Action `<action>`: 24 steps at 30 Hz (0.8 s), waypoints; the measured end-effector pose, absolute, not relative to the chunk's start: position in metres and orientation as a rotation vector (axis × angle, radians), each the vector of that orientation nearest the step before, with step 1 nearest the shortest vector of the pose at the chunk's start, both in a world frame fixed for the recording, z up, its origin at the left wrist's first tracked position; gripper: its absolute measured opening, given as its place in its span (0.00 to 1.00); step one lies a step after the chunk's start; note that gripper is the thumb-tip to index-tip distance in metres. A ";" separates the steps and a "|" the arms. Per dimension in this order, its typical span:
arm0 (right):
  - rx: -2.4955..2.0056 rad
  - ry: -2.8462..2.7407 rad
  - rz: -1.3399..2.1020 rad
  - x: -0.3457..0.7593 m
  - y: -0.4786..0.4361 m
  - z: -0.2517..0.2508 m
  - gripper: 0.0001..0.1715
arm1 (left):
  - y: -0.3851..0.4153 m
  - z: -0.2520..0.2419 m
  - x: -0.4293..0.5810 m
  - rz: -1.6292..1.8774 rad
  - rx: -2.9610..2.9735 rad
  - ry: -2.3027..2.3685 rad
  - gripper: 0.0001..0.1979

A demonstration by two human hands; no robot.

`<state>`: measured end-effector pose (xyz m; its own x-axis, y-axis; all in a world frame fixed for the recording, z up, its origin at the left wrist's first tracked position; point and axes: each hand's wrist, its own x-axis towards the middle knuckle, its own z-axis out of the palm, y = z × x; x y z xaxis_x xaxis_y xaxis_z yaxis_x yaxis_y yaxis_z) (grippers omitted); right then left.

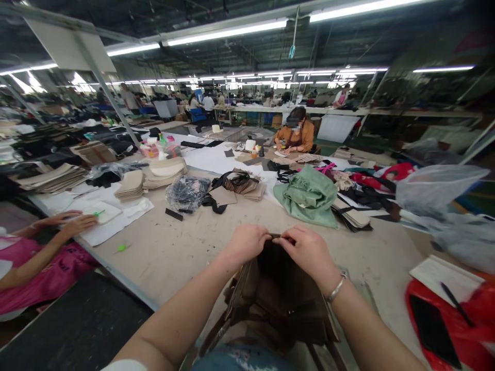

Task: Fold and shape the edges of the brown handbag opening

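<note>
A brown bag [286,293] stands open-topped at the table's near edge, close against my body, its dark inside facing up. My left hand [249,241] pinches the far rim of the bag between thumb and fingers. Just to its right, my right hand [307,250] grips the same rim, with a small gap between the two sets of fingertips. A bracelet circles my right wrist. Brown straps hang down at the bag's sides. The lower part of the bag is partly hidden by my clothing and forearms.
On the worktable [185,257] lie a green cloth bundle [307,193], a plastic-wrapped bundle [188,191] and stacked beige pieces [164,172]. At right are a phone [433,330], a notebook [446,275] and clear plastic bags [436,185]. A co-worker's hands [79,221] work at left; another person [296,131] sits opposite.
</note>
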<state>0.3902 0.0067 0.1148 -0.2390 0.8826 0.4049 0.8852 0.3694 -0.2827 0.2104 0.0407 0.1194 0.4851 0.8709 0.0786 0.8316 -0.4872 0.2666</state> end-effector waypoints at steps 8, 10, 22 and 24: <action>-1.473 -2.133 0.126 0.394 -0.006 0.121 0.12 | 0.034 0.119 0.212 0.299 2.525 1.505 0.15; -1.481 -2.120 0.107 0.395 -0.007 0.120 0.09 | 0.034 0.117 0.212 0.316 2.495 1.512 0.15; -1.687 -2.170 0.462 0.424 -0.020 0.111 0.11 | 0.044 0.112 0.209 0.367 2.456 1.386 0.16; -1.710 -2.206 0.417 0.428 -0.024 0.115 0.07 | 0.042 0.121 0.209 0.349 2.467 1.368 0.14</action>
